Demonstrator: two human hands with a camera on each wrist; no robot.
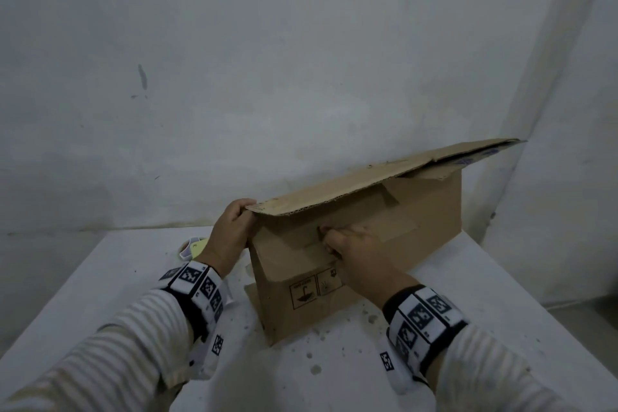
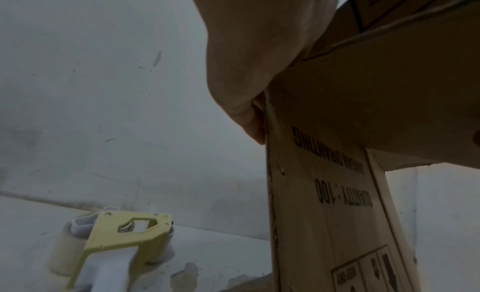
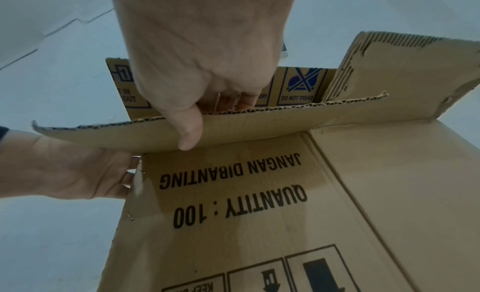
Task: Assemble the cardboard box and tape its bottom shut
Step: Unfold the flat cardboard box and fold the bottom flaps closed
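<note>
A brown cardboard box [image 1: 428, 221] stands on the white table [image 1: 100, 278], its print upside down and its upper flaps loose. My right hand [image 1: 344, 244] pinches the edge of the near long flap [image 3: 259, 122]; in the right wrist view [image 3: 197, 70] the thumb lies on the flap's outer face and the fingers hook over its edge. My left hand [image 1: 230, 231] grips the box's left end, fingers curled over the corner of the upper long flap [image 1: 368, 184]. Its palm [image 2: 246, 70] lies against the box's left edge [image 2: 267, 152]. A side flap [image 3: 415, 70] stands up at the right.
A tape dispenser [image 1: 192, 247] with a cream frame [image 2: 124, 241] lies on the table behind my left wrist, left of the box. Grey walls close the table at the back and the right. The table top is speckled with dark spots in front of the box.
</note>
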